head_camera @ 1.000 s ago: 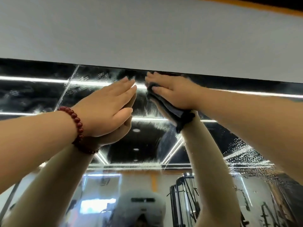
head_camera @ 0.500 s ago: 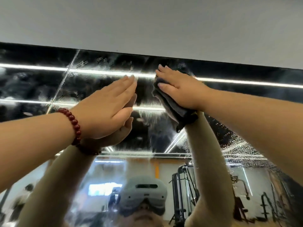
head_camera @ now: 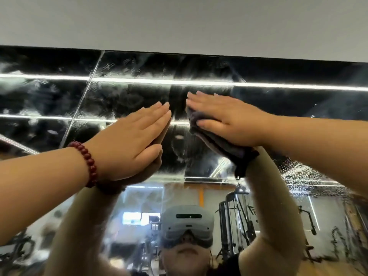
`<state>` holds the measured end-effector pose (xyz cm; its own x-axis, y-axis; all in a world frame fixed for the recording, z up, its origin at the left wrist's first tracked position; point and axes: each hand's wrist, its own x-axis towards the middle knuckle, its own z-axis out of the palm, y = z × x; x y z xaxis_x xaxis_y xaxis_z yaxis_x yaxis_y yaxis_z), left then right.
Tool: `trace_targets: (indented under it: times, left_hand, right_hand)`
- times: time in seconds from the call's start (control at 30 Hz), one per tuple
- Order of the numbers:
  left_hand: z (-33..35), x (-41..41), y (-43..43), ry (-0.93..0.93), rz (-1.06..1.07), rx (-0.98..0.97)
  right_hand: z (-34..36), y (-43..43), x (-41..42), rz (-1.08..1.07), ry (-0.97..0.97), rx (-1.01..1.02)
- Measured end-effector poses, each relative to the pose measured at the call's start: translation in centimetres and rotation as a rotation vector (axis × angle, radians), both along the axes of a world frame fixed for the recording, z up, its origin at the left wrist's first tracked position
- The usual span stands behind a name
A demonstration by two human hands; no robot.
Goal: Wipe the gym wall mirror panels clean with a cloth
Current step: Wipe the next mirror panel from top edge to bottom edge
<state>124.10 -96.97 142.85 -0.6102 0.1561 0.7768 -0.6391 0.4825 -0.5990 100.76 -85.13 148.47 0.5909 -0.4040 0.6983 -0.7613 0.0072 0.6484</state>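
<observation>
While right hand (head_camera: 225, 120) presses flat, cloth (head_camera: 217, 144) beneath palm.

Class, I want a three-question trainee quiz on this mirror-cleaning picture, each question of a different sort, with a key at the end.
1. True or false: the left hand presses a cloth on the mirror.
2. Multiple choice: the dark grey cloth lies (A) under the right hand, (B) over the bead bracelet, (C) on the white wall above the glass.
3. Fill in: the water droplets still on the glass sit to the ____ of the right forearm.

Key: 1 false, the left hand lies flat and bare on the glass; 2 A; 3 right.
</observation>
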Motion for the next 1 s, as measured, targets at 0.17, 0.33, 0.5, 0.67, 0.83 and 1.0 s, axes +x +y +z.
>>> trace_targets:
  times: [0.17, 0.33, 0.5, 0.67, 0.83, 1.0]
  left_hand:
    - [-0.4, -0.1, -0.9, 0.025, -0.049, -0.108]
    - [-0.5, 0.0, -1.0, 0.019, -0.081, -0.143]
    - [-1.5, 0.1, -0.9, -0.034, -0.046, -0.144]
    - [-4.1, 1.0, -1.5, -0.019, -0.036, -0.183]
    - [-4.7, 0.9, -1.8, -0.01, -0.04, -0.176]
    - [-4.9, 1.0, -1.6, -0.005, -0.056, -0.14]
  right_hand:
    - [-1.2, -1.1, 1.2, -0.002, -0.089, -0.104]
    - [-8.6, -1.6, 0.6, 0.057, 0.271, 0.016]
    - [-7.1, -1.0, 0.8, 0.036, 0.135, 0.048]
    - [-4.9, -0.8, 1.9, -0.006, -0.21, -0.13]
    - [-12.2, -2.6, 2.8, 0.06, 0.134, -0.055]
    - [-13.4, -1.5, 2.3, 0.07, 0.221, 0.088]
